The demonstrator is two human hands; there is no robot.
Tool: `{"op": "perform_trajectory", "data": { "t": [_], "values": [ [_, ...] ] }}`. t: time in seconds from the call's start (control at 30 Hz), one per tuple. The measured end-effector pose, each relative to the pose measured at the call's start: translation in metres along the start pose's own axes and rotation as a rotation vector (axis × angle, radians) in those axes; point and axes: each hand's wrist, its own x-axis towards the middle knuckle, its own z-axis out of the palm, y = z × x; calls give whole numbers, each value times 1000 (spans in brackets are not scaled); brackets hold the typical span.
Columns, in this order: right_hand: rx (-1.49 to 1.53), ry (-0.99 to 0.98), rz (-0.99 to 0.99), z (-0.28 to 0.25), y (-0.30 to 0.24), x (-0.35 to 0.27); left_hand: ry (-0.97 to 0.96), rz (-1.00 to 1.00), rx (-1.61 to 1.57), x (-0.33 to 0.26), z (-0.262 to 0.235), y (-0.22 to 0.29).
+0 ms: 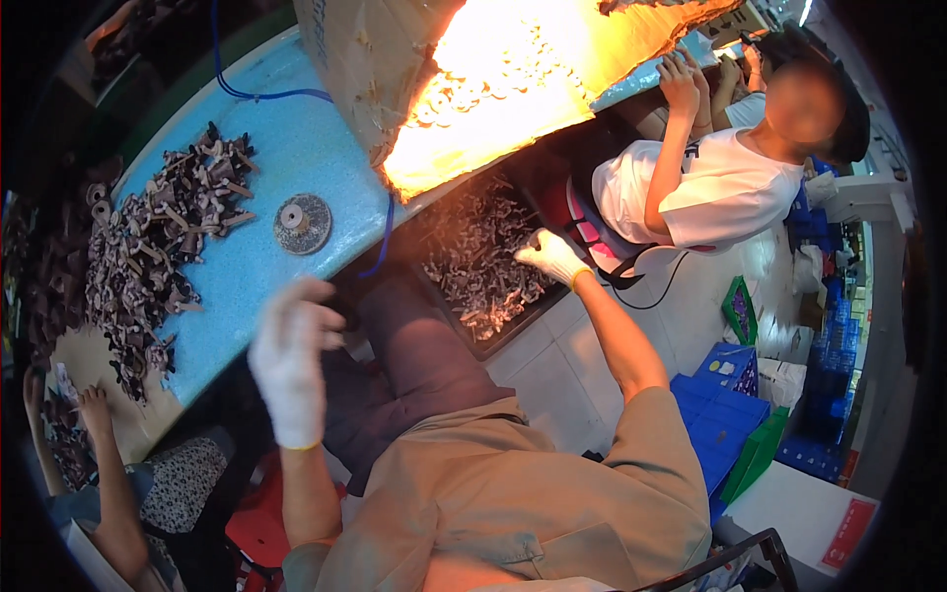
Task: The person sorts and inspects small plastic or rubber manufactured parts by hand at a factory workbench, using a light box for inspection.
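My left hand (291, 365), in a white knitted glove, is raised by the front edge of the blue table. Its fingers are curled and slightly blurred, with something small and dark (342, 308) at the fingertips that I cannot make out. My right hand (554, 259), gloved too, reaches over a dark tray (480, 347) beside my knees. Its fingers are drawn together at the tray's far right side; what they hold, if anything, is hidden. Many small greyish parts (483, 261) fill the tray.
A heap of small dark parts (148, 247) covers the left of the blue table (261, 118). Near its edge lies a round grey disc (302, 224). A brightly lit cardboard box (360, 69) stands beyond. Other people sit at right and lower left; blue bins (715, 405) stand at right.
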Motion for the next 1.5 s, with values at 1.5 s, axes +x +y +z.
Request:
{"op": "perform_trajectory", "data": {
  "t": [1.5],
  "values": [
    [-842,309,-790,15,-427,-87,11,247,487,109,-32,-31]
  ]
}}
